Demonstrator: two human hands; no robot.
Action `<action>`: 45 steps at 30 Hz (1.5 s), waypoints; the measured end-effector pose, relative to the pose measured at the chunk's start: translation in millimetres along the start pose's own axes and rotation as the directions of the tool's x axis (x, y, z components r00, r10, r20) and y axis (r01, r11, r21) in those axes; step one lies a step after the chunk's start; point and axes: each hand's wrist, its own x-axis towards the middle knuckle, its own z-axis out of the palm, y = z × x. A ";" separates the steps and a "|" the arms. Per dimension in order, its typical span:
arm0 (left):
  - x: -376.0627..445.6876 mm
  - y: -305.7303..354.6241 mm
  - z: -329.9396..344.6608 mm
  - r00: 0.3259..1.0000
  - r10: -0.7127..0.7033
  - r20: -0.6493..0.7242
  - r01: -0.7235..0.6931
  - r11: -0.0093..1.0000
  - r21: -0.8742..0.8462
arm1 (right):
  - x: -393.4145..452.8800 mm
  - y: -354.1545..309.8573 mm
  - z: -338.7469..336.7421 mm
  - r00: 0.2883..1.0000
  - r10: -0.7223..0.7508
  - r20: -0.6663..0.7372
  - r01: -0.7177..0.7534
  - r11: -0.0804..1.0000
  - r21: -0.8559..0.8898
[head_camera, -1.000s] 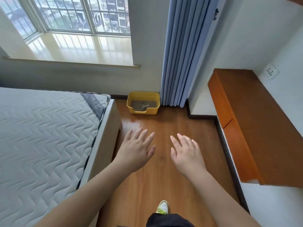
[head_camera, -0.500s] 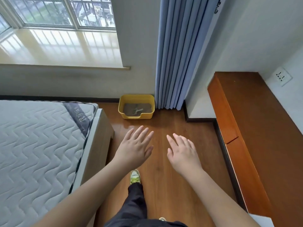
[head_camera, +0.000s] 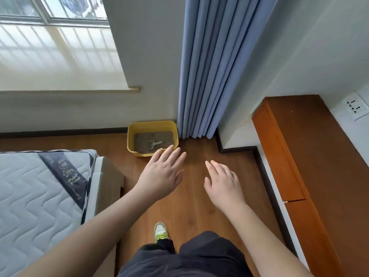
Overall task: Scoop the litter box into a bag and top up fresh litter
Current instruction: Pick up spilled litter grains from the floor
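Reaching forward, left hand and right hand spread flat, each grip holding nothing.

Wooden floor, brown planks. Directly on it: yellow litter box against the wall beside the curtain foot, holding grey litter and a pale scoop; one sneaker nearer the camera.
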 end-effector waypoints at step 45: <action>393.1 -103.0 533.9 0.993 -0.102 0.051 0.111 0.972 -0.207 | 485.9 205.2 442.7 0.998 -0.054 -0.041 0.055 0.998 0.035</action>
